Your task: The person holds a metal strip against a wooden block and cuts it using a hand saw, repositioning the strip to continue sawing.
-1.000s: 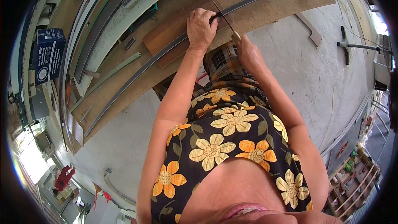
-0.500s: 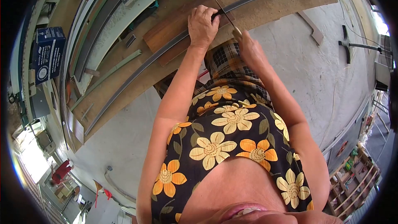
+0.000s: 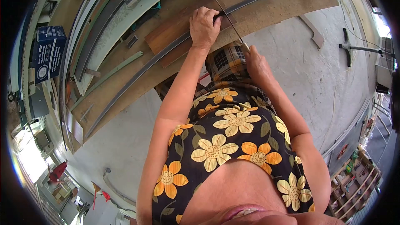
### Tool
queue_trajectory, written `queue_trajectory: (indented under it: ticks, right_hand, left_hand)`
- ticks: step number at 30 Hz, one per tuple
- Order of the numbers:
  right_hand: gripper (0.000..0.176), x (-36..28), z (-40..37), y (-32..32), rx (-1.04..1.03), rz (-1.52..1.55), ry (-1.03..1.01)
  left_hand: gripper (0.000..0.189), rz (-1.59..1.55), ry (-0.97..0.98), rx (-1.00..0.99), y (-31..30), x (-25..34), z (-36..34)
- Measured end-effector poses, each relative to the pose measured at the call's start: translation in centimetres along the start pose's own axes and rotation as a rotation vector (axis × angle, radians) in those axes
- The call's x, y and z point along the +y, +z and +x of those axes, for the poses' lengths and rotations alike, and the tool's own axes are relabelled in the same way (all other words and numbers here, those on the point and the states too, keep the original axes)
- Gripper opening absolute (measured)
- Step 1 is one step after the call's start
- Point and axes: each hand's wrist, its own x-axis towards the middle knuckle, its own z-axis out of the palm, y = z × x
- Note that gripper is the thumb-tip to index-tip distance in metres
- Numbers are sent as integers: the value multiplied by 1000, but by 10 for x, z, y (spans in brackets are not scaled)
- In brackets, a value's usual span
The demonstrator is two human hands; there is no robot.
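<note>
A long dark grey strip (image 3: 143,67) lies across a brown wooden board (image 3: 166,33) on the worktable. My left hand (image 3: 204,27) is closed over the strip and presses it down against the board. In my right hand (image 3: 257,63) is the light-coloured handle of a handsaw (image 3: 232,26), its fingers wrapped round it. The saw's thin blade crosses the strip just right of my left hand, with its tip pointing to the far side. Whether the blade has cut into the strip is too small to tell.
Curved long strips (image 3: 109,25) are stacked at the left, near a dark blue box (image 3: 50,54). A narrow green strip (image 3: 110,77) lies on the table (image 3: 121,96). An angled flat piece (image 3: 312,32) and a black T-shaped stand (image 3: 349,47) are at the right.
My right hand has drawn the saw back toward my body, to the lower right, so the blade sits further back across the strip. My left hand stays on the strip.
</note>
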Motion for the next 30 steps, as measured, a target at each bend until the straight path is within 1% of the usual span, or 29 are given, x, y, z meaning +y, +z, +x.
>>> queue_trajectory:
  ticks: [3,6,10,14,17,18,19,21,24,27,30]
  right_hand:
    - [21,-13,32,-4,19,59,-73]
    - [22,-23,64,8,95,53,-167]
    - [22,-13,44,12,60,34,-97]
    - [20,12,-7,7,24,26,-19]
    - [20,11,-19,-1,-3,24,20]
    - [20,9,-21,-3,-12,23,26]
    - [20,7,-15,-3,5,25,-12]
    - [21,2,8,-2,37,30,-82]
    - [24,-19,51,3,60,9,-116]
    - [22,-22,60,9,99,17,-148]
    - [21,-5,32,11,71,43,-93]
  left_hand:
    - [19,12,-1,-1,1,0,0]
    - [19,-5,-2,0,2,-1,0]
    - [19,33,14,7,2,-2,-1]
    - [18,24,11,-1,1,-1,0]
    - [18,23,5,-10,2,-2,0]
    - [18,25,5,-15,2,-2,0]
    - [18,27,4,-12,2,-2,1]
    - [18,31,2,-11,2,-2,-1]
    - [17,20,10,0,2,-2,0]
    - [18,15,11,4,2,-1,0]
    - [19,24,-18,-13,0,2,-1]
